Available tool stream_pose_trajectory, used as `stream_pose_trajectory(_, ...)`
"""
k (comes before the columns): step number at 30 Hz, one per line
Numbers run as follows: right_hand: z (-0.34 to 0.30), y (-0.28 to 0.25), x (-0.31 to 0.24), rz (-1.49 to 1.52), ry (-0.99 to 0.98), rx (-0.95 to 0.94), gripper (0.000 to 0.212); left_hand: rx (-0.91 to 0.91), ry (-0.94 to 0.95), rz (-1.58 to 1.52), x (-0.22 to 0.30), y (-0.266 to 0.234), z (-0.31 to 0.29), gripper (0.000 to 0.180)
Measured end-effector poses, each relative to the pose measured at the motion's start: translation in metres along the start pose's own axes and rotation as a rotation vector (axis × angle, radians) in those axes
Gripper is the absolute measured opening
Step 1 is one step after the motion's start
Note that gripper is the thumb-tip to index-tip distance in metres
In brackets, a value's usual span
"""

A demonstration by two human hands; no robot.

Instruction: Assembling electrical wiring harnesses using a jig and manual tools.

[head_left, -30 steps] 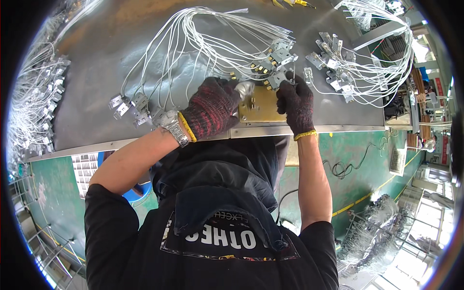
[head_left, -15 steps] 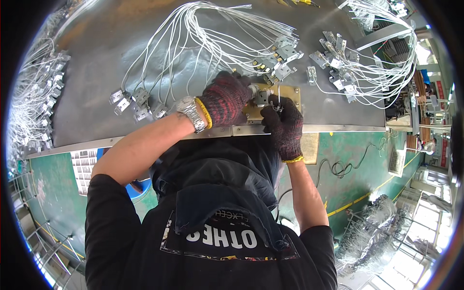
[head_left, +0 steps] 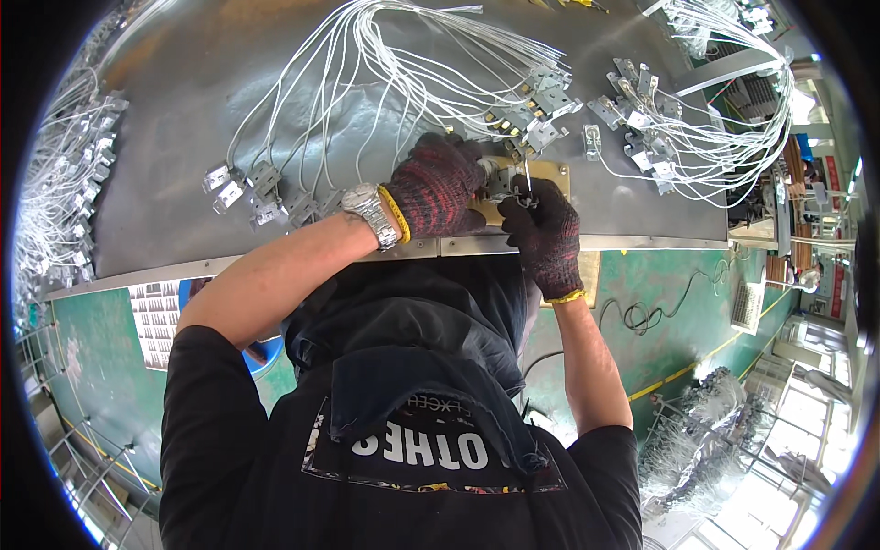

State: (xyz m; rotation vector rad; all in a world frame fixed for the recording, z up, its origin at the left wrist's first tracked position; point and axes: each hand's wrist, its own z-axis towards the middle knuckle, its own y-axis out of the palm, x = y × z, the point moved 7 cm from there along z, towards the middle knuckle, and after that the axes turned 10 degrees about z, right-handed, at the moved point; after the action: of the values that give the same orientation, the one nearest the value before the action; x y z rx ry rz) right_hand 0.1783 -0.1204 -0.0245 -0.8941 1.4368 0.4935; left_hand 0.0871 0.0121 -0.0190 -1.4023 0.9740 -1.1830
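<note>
Both my hands wear dark red-and-black knit gloves with yellow cuffs. At the table's near edge, my left hand is closed, its fingertips against the left side of a small grey metal bracket. The glove hides what those fingers grip. The bracket sits over a brass-coloured plate fixed by the table edge. On the bracket's right, my right hand pinches a thin white wire that stands up from the fingers. Just beyond lies a cluster of metal brackets with white wires attached.
A white wire bundle arches over the metal table, with several brackets at its left end. More wired brackets lie at the right and far left. A dark cable coils on the green floor.
My right hand has shifted slightly right and down, and the thin wire now leans a little. My left hand stays by the bracket. The view has moved slightly.
</note>
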Motion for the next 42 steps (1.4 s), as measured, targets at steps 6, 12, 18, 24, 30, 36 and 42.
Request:
stream_pose_trajectory(6, -0.005, 0.002, 0.003, -0.189, -0.175, -0.042, 0.027, 0.252, 0.020, -0.123, 0.000, 0.000, 0.006, 0.061)
stream_pose_trajectory(12, -0.007, -0.005, 0.002, -0.141, -0.160, -0.072, 0.024, 0.287, 0.103, -0.121, 0.011, 0.009, 0.023, 0.048)
stream_pose_trajectory(18, -0.021, -0.033, -0.006, 0.029, -0.061, -0.125, 0.036, 0.151, 0.068, -0.065, 0.015, 0.006, 0.026, 0.046)
stream_pose_trajectory(24, -0.025, -0.032, -0.045, -0.413, -0.386, -0.179, 0.030, 0.235, 0.096, -0.106, 0.015, 0.004, 0.022, 0.041)
stream_pose_trajectory(30, -0.028, -0.021, -0.067, -0.577, -0.355, -0.109, 0.027, 0.114, 0.060, 0.027, 0.018, 0.006, 0.027, 0.039)
stream_pose_trajectory(36, -0.020, -0.017, -0.064, -0.551, -0.309, -0.020, 0.026, 0.261, 0.100, -0.010, 0.016, 0.014, 0.030, 0.039)
stream_pose_trajectory(42, -0.017, -0.025, -0.049, -0.449, -0.240, -0.088, 0.025, 0.213, 0.049, -0.006, 0.015, 0.016, 0.030, 0.037)
